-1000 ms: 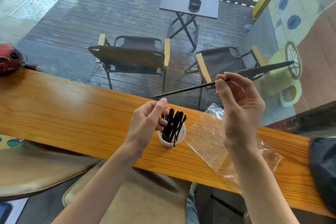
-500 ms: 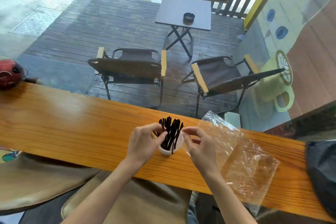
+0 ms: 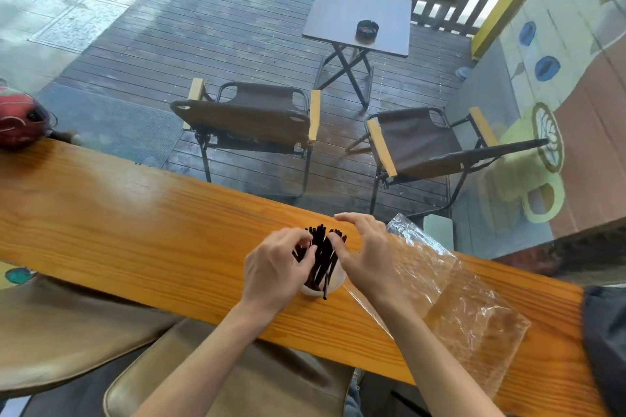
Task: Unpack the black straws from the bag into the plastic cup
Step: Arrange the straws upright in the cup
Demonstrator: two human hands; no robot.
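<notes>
Both hands at the cup!
Left hand [image 3: 274, 267] and right hand [image 3: 364, 252] fingers pinch thin black plastic straws [image 3: 320, 256] in small white plastic cup [image 3: 333, 284].

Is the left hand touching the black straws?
Touching. The head view shows the left hand's fingers curled against the straws standing in the cup, with no gap between them.

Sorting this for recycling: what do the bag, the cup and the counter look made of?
The bag: thin clear plastic film, glossy and crinkled, with the wood showing through. The cup: seemingly white, matte plastic; mostly hidden by hands. The counter: wood with visible grain, varnished to judge by its sheen.
</notes>
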